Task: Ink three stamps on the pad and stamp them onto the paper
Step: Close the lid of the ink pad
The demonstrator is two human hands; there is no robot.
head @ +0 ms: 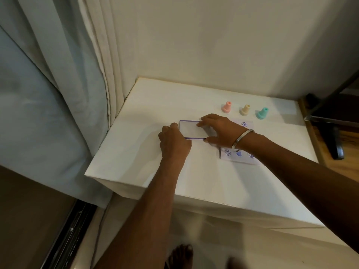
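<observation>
Bare toes (181,256) show at the bottom edge. Above, on a white table (204,177), the left hand (173,143) and right hand (221,131) both grip a closed ink pad (191,129) from either side. Stamped paper (238,154) lies under the right wrist. Behind stand pink (226,107), cream (245,110) and teal stamps (262,113).

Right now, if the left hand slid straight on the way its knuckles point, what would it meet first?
The left hand already touches the ink pad case; beyond it, probably the right hand's fingers, though depth is unclear.

White table (204,181), cream wall (213,45), pale curtain (48,84)
</observation>
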